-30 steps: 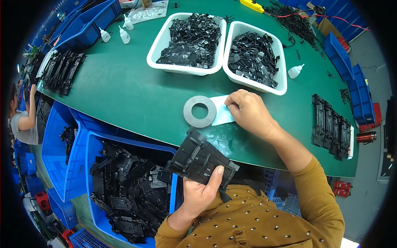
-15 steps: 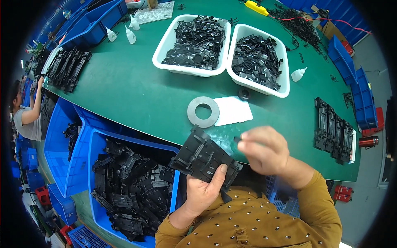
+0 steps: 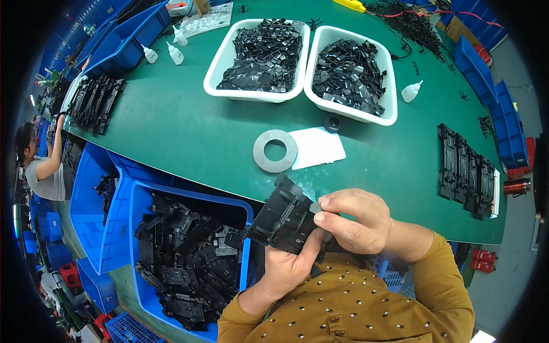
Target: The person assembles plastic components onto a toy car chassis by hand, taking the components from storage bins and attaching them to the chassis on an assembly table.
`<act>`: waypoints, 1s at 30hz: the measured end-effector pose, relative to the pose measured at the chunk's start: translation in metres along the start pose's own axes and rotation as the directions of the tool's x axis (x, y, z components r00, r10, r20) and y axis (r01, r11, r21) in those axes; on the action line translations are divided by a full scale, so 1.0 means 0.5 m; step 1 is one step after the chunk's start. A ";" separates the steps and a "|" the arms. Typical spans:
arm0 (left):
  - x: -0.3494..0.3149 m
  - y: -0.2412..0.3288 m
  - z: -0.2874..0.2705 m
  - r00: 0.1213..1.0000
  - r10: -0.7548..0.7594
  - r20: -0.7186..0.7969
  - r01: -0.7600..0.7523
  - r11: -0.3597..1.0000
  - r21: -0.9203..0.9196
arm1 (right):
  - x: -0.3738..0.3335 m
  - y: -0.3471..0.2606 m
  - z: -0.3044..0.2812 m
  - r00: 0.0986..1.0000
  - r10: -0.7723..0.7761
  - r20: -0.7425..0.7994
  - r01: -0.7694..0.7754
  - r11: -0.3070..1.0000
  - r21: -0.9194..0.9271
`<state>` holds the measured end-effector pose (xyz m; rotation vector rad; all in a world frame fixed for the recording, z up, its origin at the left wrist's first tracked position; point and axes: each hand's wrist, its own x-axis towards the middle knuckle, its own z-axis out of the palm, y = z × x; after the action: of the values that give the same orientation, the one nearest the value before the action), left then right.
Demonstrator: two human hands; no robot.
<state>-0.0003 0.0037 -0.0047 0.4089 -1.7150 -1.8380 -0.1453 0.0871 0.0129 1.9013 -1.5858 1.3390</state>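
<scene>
My left hand grips a black moulded plastic part by its lower end, thumb across the top face, above the table's near edge. With thumb and forefinger, my right hand pinches a small flat piece, which looks greyish, against the right side of that part. Whether the piece sits in the part or only touches it, I cannot tell. Beyond my hands lie a grey ring and a white sheet on the green table.
Two white tubs hold small black pieces. Blue bins at lower left contain more black parts. Rows of black parts lie at both table ends. White squeeze bottles stand about. Another person works at far left.
My right hand has moved down and left, bringing the small piece from above the table to the black part. The view has shifted slightly; my left hand keeps its hold.
</scene>
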 end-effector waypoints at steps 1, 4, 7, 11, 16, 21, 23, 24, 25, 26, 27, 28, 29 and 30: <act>-0.001 0.002 0.000 1.000 -0.013 0.009 0.013 1.000 -0.017 | 0.000 0.000 0.000 1.000 0.002 -0.001 -0.002 1.000 0.000; 0.000 0.005 0.000 0.999 -0.014 0.029 0.014 1.000 -0.016 | 0.002 0.000 0.000 1.000 -0.009 -0.002 0.009 1.000 0.006; -0.005 0.000 -0.005 0.996 -0.043 0.082 0.045 0.999 -0.022 | 0.001 0.003 0.001 1.000 -0.006 -0.009 0.007 1.000 0.005; -0.004 -0.003 -0.008 0.994 -0.011 0.105 0.008 1.000 0.027 | 0.003 0.002 -0.001 1.000 0.000 0.002 0.000 1.000 -0.004; -0.005 -0.007 -0.009 0.994 0.008 0.112 -0.012 0.999 0.032 | 0.005 0.001 -0.002 1.000 0.010 0.021 -0.010 1.000 -0.011; -0.006 -0.011 -0.009 0.995 -0.003 0.103 -0.003 0.998 0.057 | 0.005 0.002 -0.002 0.999 0.015 0.041 -0.014 0.999 -0.034; -0.007 -0.015 -0.011 0.994 -0.002 0.106 -0.005 0.997 0.071 | 0.007 0.001 -0.004 0.999 0.021 0.043 -0.020 0.999 -0.033; -0.009 -0.018 -0.012 0.994 0.012 0.110 -0.022 0.995 0.094 | 0.008 0.000 -0.004 0.999 0.027 0.046 -0.025 0.999 -0.031; -0.010 -0.019 -0.013 0.993 0.025 0.114 -0.038 0.992 0.117 | 0.008 -0.001 -0.004 0.999 0.027 0.045 -0.026 0.999 -0.030; -0.008 -0.019 -0.011 0.993 0.025 0.114 -0.039 0.992 0.117 | 0.007 0.000 -0.004 0.998 0.020 0.060 -0.018 0.999 -0.035; -0.006 -0.018 -0.007 0.997 0.034 0.072 -0.044 0.990 0.134 | 0.007 0.000 -0.005 0.997 0.012 0.075 -0.010 0.999 -0.038; -0.005 -0.018 -0.004 0.999 0.044 0.031 -0.048 0.987 0.152 | 0.006 0.000 -0.004 0.997 0.013 0.075 -0.010 0.999 -0.038; -0.004 -0.018 -0.004 0.999 0.044 0.031 -0.048 0.987 0.153 | 0.005 0.000 -0.003 0.997 0.011 0.074 -0.008 0.999 -0.039; -0.003 -0.019 -0.005 0.998 0.058 0.036 -0.063 0.985 0.159 | 0.005 0.000 -0.002 0.997 0.009 0.073 -0.006 0.999 -0.040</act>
<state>0.0006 0.0027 -0.0148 0.3898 -1.8839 -1.6781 -0.1460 0.0865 0.0154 1.9431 -1.6440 1.2441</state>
